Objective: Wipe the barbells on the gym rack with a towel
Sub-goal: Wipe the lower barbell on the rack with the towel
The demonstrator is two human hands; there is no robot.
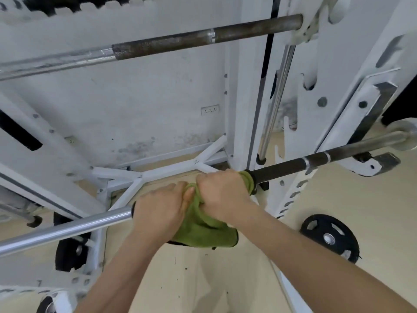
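Observation:
A long barbell (pixel 65 228) runs from the lower left up to the right across the white rack (pixel 252 91), shiny at the left and dark and knurled at the right. A green towel (pixel 203 233) is wrapped around its middle and hangs below it. My left hand (pixel 158 211) and my right hand (pixel 222 193) sit side by side, both closed over the towel on the bar. A second, rusty barbell (pixel 162 45) rests higher up on the rack.
A black weight plate (pixel 330 237) lies on the beige floor at the right. Another plate (pixel 72 247) leans by the rack's lower left post. White rack uprights and braces stand behind the bar. A wall socket (pixel 209 110) sits on the stained white wall.

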